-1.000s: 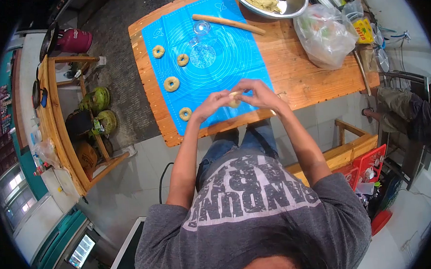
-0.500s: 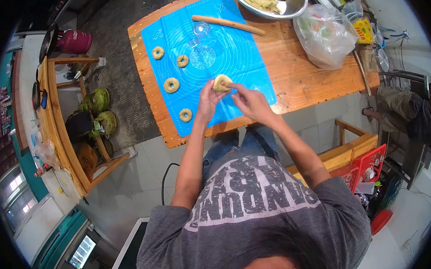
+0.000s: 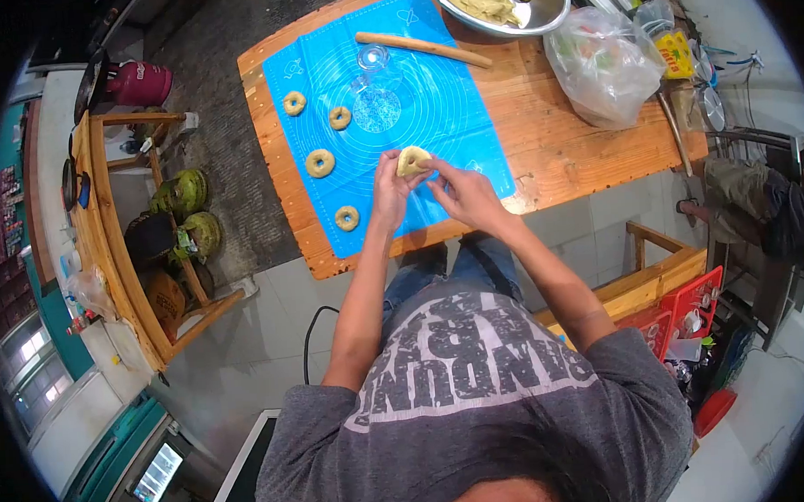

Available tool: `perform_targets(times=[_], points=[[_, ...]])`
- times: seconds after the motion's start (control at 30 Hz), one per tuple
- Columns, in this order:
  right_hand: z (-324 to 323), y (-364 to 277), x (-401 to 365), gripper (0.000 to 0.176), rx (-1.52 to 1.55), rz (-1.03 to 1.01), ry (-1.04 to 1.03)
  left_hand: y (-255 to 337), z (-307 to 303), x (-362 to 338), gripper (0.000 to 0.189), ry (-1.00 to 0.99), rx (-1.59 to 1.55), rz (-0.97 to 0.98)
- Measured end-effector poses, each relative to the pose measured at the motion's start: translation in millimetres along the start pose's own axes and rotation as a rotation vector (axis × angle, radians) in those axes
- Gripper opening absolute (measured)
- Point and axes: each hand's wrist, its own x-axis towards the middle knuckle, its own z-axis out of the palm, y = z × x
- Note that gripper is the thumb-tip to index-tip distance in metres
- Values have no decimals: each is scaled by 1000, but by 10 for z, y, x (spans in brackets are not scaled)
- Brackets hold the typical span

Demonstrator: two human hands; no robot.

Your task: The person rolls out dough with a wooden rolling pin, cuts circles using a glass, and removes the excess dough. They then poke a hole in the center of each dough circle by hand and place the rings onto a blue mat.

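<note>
Left hand: the left hand [image 3: 388, 190] is closed narrowly around the near left side of a dough piece [image 3: 412, 160], fingertips pinching its edge.
Right hand: the right hand [image 3: 465, 196] meets the piece from the other side, thumb and forefinger pinched on its rim and the other fingers curled in.
Thing in hand: the dough piece is pale and roughly round, held between both hands just above the blue mat [image 3: 454, 112], near the mat's middle. Whether its centre is pierced cannot be told.
Change noted: a second ago both hands cupped the dough close to the near edge of the table [image 3: 578, 142]. They have since carried it forward over the mat, and in the last half second it has barely shifted.
Reading of change: the close kneading looks finished. The piece appears to be at its final shaping, held out over the row it would join.
Finished pieces: four dough rings [image 3: 320, 163] lie apart on the left part of the mat, the same count and places as before.
Untouched items: a rolling pin [image 3: 423, 48] lies across the far edge of the mat, and a glass [image 3: 373, 59] stands on the mat just beside it.
Stock: a metal bowl [image 3: 548, 7] at the far end of the table holds more dough, with a plastic bag [image 3: 601, 59] beside it.
</note>
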Motion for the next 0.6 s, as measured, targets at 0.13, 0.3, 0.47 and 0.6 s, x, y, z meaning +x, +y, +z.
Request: perform_targets(times=[0.13,0.3,0.47,0.6], points=[[96,113,-12,43,-50,-58,37,55,73,-8,40,-45,21,-69],[78,78,4,46,-106,-3,-11,36,123,-37,40,-87,89,-64],[113,196,16,49,-240,-91,-16,13,165,-41,40,-74,229,-30],[71,262,36,50,-450,-75,-113,59,235,-69,43,-51,415,3]])
